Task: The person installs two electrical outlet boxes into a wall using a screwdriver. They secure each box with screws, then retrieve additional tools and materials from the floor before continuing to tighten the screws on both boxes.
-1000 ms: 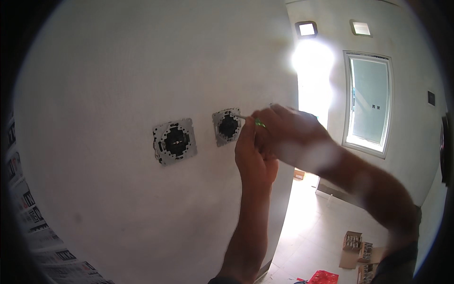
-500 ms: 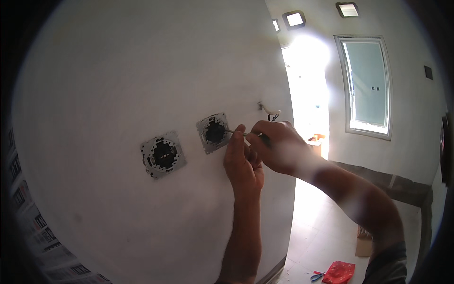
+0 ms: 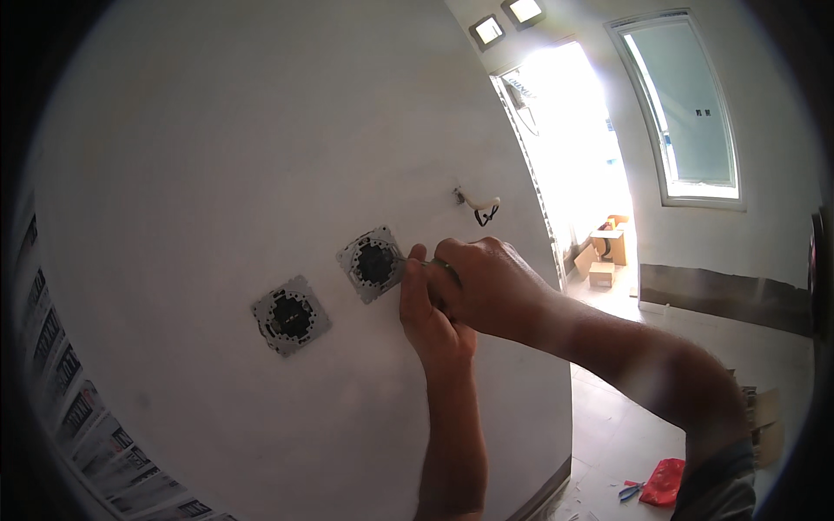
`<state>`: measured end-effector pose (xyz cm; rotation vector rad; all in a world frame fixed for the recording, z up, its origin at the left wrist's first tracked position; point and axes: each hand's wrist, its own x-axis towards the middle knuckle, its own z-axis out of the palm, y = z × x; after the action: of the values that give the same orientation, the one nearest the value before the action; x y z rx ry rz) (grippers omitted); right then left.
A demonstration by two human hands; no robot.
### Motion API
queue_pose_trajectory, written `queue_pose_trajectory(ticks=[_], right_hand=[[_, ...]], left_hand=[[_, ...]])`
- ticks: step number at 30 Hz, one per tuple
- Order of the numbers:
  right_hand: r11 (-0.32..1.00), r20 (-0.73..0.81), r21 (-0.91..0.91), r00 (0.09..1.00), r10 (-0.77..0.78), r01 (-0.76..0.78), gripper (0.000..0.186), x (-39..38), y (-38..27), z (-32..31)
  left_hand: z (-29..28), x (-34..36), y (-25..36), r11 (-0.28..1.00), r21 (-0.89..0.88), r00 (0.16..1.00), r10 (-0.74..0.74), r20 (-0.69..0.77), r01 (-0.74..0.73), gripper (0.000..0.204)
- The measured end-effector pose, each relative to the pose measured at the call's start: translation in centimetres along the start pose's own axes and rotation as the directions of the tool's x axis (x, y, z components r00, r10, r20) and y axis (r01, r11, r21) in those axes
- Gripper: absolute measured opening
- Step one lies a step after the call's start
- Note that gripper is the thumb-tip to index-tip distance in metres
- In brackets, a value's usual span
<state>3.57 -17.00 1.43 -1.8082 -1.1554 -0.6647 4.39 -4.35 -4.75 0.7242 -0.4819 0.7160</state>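
Observation:
Two wall socket inserts sit side by side in the white wall, each a metal frame around a dark core. The right socket insert (image 3: 375, 264) is the one at my fingers, and the left socket insert (image 3: 291, 316) is untouched. My right hand (image 3: 486, 282) is closed around a screwdriver (image 3: 428, 262), its handle mostly covered by the fingers. Close to the right edge of that insert, my left hand (image 3: 432, 317) pinches the thin shaft. The tip meets the insert's right side, though the exact contact point is too small to make out.
A pale cable (image 3: 473, 202) with dark wire ends sticks out of the wall up and to the right. Beyond the wall's edge are a bright doorway, cardboard boxes (image 3: 601, 274) and a window (image 3: 682, 113). Blue-handled pliers (image 3: 630, 492) lie beside a red bag (image 3: 663, 483) on the floor.
The view has tilted and shifted, so the sockets appear lower and farther left. Both hands keep their hold on the screwdriver at the right insert.

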Motion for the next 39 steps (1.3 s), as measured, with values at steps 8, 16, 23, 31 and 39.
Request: queue_pose_trajectory(ticks=[8,16,23,31,39], right_hand=[[0.988,0.000,-0.034,0.989,-0.150,0.150,0.031,0.3,0.7,-0.1],[0.999,0.073,-0.031,0.997,-0.025,0.027,0.036,1.0,-0.8,-0.7],[0.950,0.404,-0.293,0.914,0.020,0.109,0.030,4.5,-1.7,-1.4],[0.727,0.420,-0.642,0.905,0.068,0.243,0.026,2.8,-4.9,-4.1],[0.874,0.321,-0.431,0.943,-0.082,0.223,0.027,3.2,-3.3,-3.8]], left_hand=[[-0.3,0.3,-0.2,0.999,-0.035,1.000,-0.010,0.013,0.011,0.060],[-0.4,0.5,-0.1,0.998,-0.062,0.999,0.004,0.048,-0.001,0.052],[-0.1,1.1,0.2,0.990,-0.139,0.994,0.028,0.102,-0.013,0.029],[2.8,1.0,-0.2,0.963,-0.267,0.998,-0.004,0.068,0.022,0.029],[2.4,1.2,0.4,0.935,-0.353,0.999,-0.037,-0.035,0.023,0.030]])
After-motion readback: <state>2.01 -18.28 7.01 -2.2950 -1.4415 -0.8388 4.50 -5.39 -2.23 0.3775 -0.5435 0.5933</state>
